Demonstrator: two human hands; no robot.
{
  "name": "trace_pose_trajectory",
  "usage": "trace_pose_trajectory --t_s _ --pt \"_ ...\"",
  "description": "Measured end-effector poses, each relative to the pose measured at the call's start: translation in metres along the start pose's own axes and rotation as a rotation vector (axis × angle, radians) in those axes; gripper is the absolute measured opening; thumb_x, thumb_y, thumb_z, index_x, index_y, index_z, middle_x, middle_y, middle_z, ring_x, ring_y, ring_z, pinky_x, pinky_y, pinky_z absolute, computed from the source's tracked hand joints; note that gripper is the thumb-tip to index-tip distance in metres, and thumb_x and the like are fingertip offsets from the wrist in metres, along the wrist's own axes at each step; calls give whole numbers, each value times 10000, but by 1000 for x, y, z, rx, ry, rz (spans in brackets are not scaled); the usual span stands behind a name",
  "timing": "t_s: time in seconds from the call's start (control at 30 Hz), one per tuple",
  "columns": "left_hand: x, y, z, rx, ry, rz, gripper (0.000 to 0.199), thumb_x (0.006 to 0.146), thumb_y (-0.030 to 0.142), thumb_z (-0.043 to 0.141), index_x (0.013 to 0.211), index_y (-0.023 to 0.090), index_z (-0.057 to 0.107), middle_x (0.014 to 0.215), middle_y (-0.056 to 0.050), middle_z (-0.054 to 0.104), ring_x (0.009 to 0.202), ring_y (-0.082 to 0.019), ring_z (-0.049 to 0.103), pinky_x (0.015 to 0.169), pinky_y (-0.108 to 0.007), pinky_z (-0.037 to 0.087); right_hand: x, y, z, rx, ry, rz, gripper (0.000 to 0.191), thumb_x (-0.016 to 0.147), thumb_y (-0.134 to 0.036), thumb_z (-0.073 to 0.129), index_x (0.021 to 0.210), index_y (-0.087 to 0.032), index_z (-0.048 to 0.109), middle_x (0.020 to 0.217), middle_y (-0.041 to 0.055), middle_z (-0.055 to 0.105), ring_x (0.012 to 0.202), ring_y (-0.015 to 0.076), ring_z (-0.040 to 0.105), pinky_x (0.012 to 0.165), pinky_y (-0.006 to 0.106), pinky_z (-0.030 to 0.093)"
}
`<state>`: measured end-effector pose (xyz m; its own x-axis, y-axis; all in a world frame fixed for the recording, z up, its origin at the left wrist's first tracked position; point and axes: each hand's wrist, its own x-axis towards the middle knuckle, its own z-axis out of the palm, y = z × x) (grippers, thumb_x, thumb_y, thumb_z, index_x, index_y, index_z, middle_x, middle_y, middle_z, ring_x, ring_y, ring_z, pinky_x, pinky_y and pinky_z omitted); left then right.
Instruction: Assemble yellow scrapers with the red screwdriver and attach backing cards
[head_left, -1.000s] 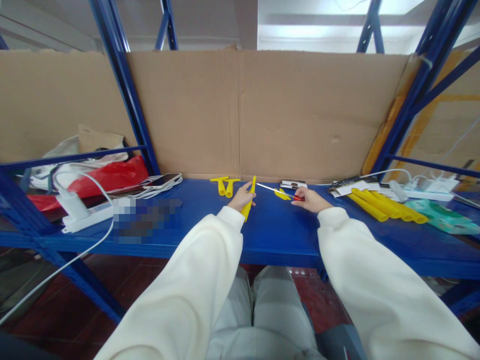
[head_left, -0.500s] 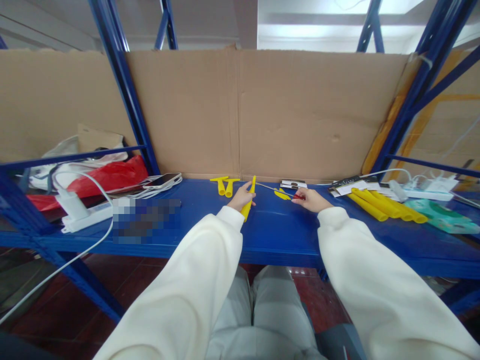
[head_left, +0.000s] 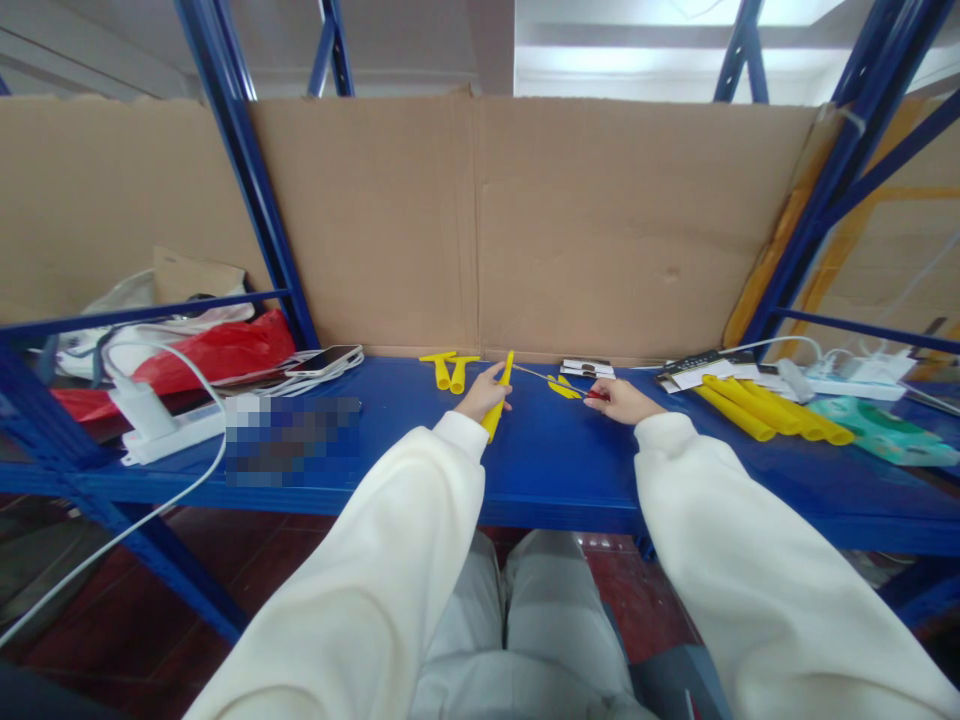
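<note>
My left hand (head_left: pixel 481 393) is closed round a yellow tool (head_left: pixel 493 421), whose narrow end points up and whose wider end points toward me. My right hand (head_left: pixel 621 401) grips the red handle of a screwdriver (head_left: pixel 598 396). Its long thin metal shaft runs left, with the end near the top of the yellow tool; whether they touch is too small to tell. Small yellow pieces (head_left: pixel 562 387) lie under the shaft on the blue table. Left of my left hand, two yellow T-shaped tools (head_left: pixel 442 373) (head_left: pixel 458 374) lie side by side.
Several yellow tubes (head_left: pixel 739 409) lie at the right beside a green packet (head_left: pixel 885 432). A white power strip (head_left: pixel 176 432), a phone (head_left: pixel 326 361) and a red bag (head_left: pixel 225 354) are at the left. Cardboard (head_left: pixel 615 230) stands behind the blue table (head_left: pixel 562 470).
</note>
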<state>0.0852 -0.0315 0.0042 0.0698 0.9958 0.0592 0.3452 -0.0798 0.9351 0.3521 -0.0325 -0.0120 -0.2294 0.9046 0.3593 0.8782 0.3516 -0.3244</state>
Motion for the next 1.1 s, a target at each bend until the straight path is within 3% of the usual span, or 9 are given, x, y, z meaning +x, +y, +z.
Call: trace_pose_trajectory --t_s 0.13,0.27,0.53,0.73,0.83,1.1 --pt "4 -3 0 7 18 29 658 856 62 560 1488 201 441 983 -70 679 501 -60 588 456 -158 448 -1 0 -2 5 4 46 141 811 -301 627 704 -224 574 670 33 669 643 181 619 624 283 470" --pt "8 -6 0 18 55 54 608 848 42 569 1440 170 515 1051 -106 694 513 -70 610 485 -173 470 -1 3 -4 -65 21 85 93 810 -278 640 743 -221 611 750 52 705 706 195 642 677 293 490" --pt "17 -15 2 16 135 28 620 823 38 614 1426 143 517 1139 -129 688 592 -110 663 537 -198 509 -7 -6 -14 -279 -87 256 111 842 -305 620 907 -234 675 971 66 732 922 227 666 797 325 492" --pt "22 -18 3 14 178 4 693 739 3 689 1402 124 529 1237 -164 643 736 -145 699 652 -226 539 -10 -17 -18 -296 -152 298 116 845 -305 615 913 -238 683 998 69 734 931 242 667 796 343 492" --pt "21 -16 3 7 186 -10 689 704 -1 715 1367 93 552 1190 -160 654 802 -166 704 701 -236 537 -11 -19 -19 -296 -168 302 114 847 -298 616 918 -238 682 1031 68 733 961 246 665 803 343 489" --pt "21 -16 2 -129 106 -75 764 704 36 735 1421 87 474 966 -99 721 761 -165 692 703 -249 531 -12 -23 -20 -289 -206 335 113 854 -291 614 918 -221 676 1075 80 726 990 253 657 822 350 483"
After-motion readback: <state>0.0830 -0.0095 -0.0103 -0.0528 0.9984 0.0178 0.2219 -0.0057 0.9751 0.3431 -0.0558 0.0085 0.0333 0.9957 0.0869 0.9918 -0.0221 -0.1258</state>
